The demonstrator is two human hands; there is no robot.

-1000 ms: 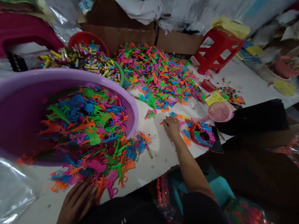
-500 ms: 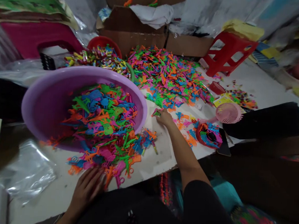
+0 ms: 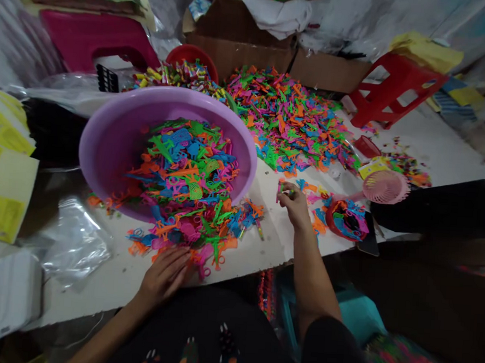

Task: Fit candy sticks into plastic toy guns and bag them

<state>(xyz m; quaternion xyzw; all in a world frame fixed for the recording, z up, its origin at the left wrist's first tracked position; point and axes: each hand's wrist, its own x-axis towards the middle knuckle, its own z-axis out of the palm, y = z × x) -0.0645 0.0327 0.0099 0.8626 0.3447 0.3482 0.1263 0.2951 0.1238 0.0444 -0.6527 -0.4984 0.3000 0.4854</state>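
Observation:
My right hand [image 3: 292, 202] is pinched on small pink and green plastic toy pieces [image 3: 281, 189], over the white table right of the purple basin. My left hand [image 3: 167, 273] lies with its fingers stretched out at the near edge of a heap of bright plastic toy pieces [image 3: 188, 230], touching it. Some fingertips are hidden among the pieces. The tilted purple basin [image 3: 111, 113] holds more of these pieces, which spill out of its near side onto the table. Beyond my right hand, a small red basket [image 3: 333, 226] contains blue, pink and green pieces.
A large heap of coloured pieces [image 3: 287, 121] lies in front of a cardboard box [image 3: 238, 52]. At the back right stands a red stool [image 3: 396, 84]. A pink handheld fan [image 3: 384, 187] is beside the small basket. A clear plastic bag [image 3: 76, 242] lies at left.
My right hand has shifted a little to the right and turned, with the small pieces in its fingers. My left hand stays by the heap. The camera view has shifted.

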